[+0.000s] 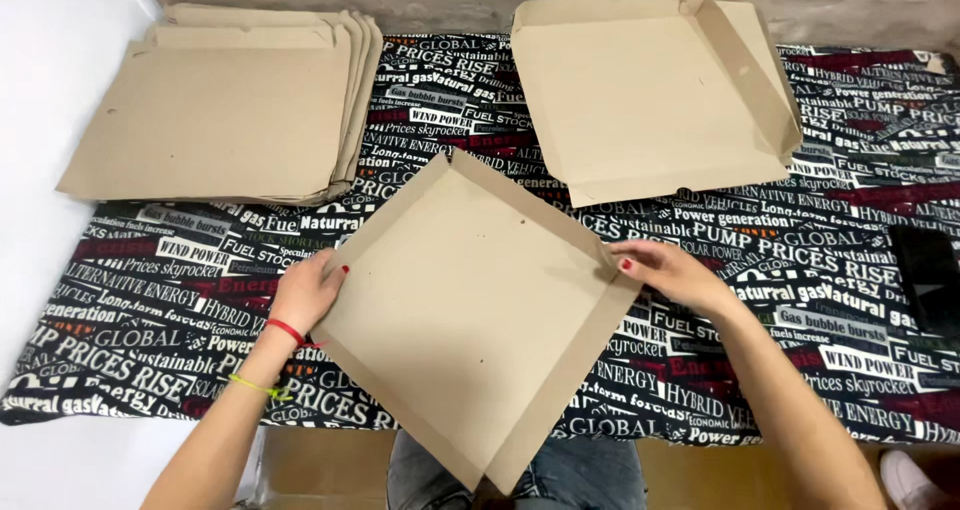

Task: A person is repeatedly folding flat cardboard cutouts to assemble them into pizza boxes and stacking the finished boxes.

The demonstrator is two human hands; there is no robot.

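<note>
The cardboard tray [470,310] is held corner-on between both hands; its left corner is gripped by the left hand [308,292]; its right corner is pinched by the right hand [668,273].

Box-folding workbench: flat cardboard stack [215,110]

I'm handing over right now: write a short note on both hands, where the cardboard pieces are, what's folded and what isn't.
Left hand: grip on the left corner of the cardboard tray, held turned like a diamond.
Right hand: pinching its right corner, where the side flaps meet.
Done: one folded tray lies at the far right of the printed cloth.
Left: the held tray's flaps are only partly raised; a stack of flat cardboard sheets waits far left.
</note>
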